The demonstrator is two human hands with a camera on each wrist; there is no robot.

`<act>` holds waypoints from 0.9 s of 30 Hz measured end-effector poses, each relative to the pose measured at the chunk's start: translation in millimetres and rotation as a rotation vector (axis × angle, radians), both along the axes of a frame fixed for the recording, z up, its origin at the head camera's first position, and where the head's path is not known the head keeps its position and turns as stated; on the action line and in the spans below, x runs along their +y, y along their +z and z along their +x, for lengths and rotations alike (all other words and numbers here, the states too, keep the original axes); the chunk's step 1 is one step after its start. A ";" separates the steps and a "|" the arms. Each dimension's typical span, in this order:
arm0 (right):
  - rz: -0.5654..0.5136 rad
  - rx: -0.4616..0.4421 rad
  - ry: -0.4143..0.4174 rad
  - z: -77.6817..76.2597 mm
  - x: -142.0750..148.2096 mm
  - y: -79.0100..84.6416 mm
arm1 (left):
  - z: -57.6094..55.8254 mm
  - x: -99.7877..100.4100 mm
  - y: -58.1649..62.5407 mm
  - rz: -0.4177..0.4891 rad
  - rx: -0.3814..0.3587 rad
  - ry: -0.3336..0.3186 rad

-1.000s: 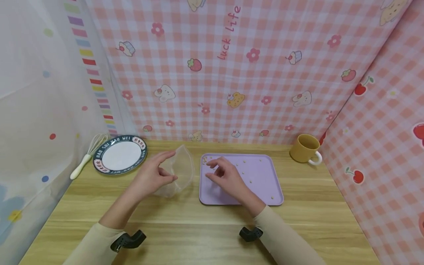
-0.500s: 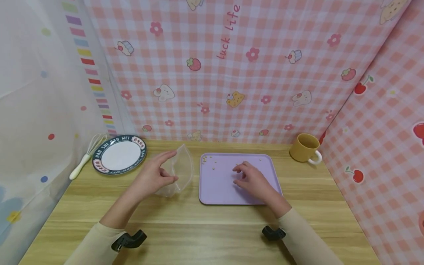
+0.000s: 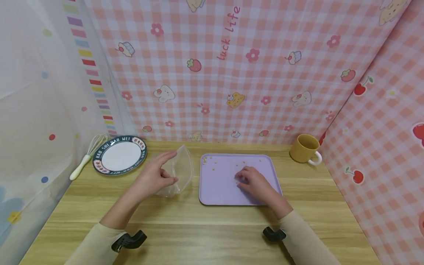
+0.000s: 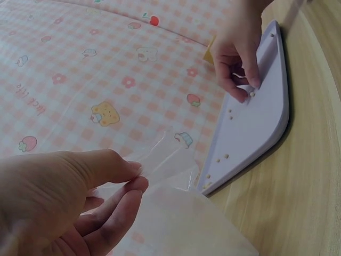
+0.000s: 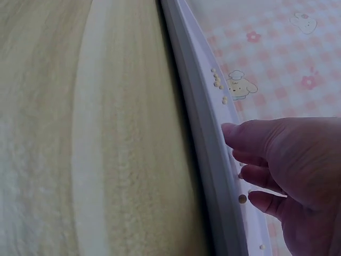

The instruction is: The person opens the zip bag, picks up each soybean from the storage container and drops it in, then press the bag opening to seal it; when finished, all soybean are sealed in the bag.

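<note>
My left hand [image 3: 153, 176] holds a clear plastic bag [image 3: 183, 171], its thumb and index finger apart at the bag's edge in the head view. In the left wrist view the bag [image 4: 176, 176] spreads out beyond the fingertips. Over the lilac tray [image 3: 215, 191] my right hand [image 3: 253, 184] is low, fingers bent and thumb apart from them. One small yellowish bean [image 5: 242, 198] lies by its fingertips in the right wrist view. More such beans [image 3: 204, 160] are grouped in the tray's far left corner, and a few are scattered toward its far side.
A white plate [image 3: 120, 156] with a dark patterned rim lies at the back left, beside a whisk [image 3: 87, 156] with a pale handle. At the back right stands a yellow mug [image 3: 304, 148] with a white handle. Checked cloth [image 3: 215, 81] hangs behind the wooden table [image 3: 198, 235].
My right hand has moved right across the tray, away from its left part, then lowered slightly toward the surface. The left hand and the bag have stayed nearly in place.
</note>
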State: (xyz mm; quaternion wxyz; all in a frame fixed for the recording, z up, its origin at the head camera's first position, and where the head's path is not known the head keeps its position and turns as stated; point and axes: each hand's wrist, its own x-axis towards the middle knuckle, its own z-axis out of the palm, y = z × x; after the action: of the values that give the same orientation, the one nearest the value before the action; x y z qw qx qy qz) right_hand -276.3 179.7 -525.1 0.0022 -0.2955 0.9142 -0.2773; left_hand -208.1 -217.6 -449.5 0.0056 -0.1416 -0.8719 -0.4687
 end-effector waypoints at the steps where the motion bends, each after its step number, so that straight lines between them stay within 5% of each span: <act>1: 0.001 0.003 0.004 -0.4 0.2 -1.0 | 0.1 -0.1 0.6 0.000 0.001 -0.001; 27: -0.024 0.091 0.022 -5.0 -4.2 -8.4 | 1.7 -0.6 2.5 -0.019 0.031 -0.004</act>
State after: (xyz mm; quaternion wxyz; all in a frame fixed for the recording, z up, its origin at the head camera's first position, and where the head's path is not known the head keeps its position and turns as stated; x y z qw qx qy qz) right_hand -281.4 175.5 -533.6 -0.0401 -0.3177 0.9067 -0.2745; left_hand -206.4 -218.3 -447.0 0.0170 -0.1507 -0.8759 -0.4581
